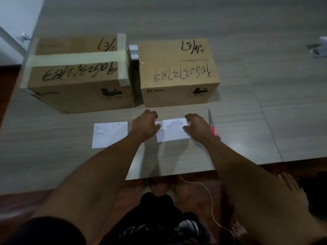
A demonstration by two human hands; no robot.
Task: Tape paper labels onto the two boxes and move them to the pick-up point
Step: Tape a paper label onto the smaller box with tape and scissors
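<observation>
Two paper labels lie on the table (247, 129) in front of me, and both my hands are on the right-hand label (174, 131). My left hand (144, 126) sits at its left short edge, fingers curled down onto the paper; my right hand (196, 127) is at its right short edge, fingers curled the same way. I judge both are pinching the sheet's ends, though blur hides the exact contact. This label's long axis runs left to right between my fingertips.

Just beyond my fingers, straight ahead, stands the right box (178, 75), its top face bare of any label. That is where I think this sheet goes: lifted forward and up onto the top, long edge kept parallel to the box's near edge. Either hand is about equally near it.

Left of my left fingers lies the second label (110, 134), untouched, with the taped left box (77, 73) beyond it. Pink-handled scissors (212, 124) lie just right of my right fingers.
</observation>
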